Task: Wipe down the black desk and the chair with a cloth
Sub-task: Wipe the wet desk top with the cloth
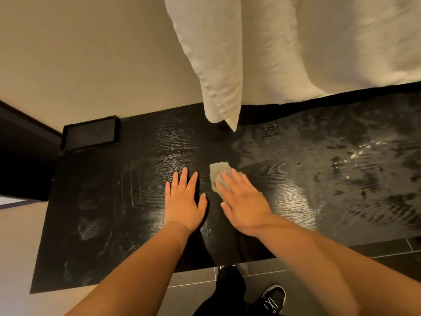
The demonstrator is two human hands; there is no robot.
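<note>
So the black wood-grain tabletop is streaky: wet sheen and smears off to the right of the right hand, dry dusty smudges out past the left hand. The right hand's grip is splayed flat, fingers apart, pressing down on a small crumpled pale green-grey cloth that pokes out ahead of the fingertips. The left hand lies just beside it, open palm flat on the wood, holding nothing. Beyond both hands hangs a white textured curtain against a beige wall; a shallow black rectangular tray sits far left. Grey tiled floor below, plus a black sneaker.
</note>
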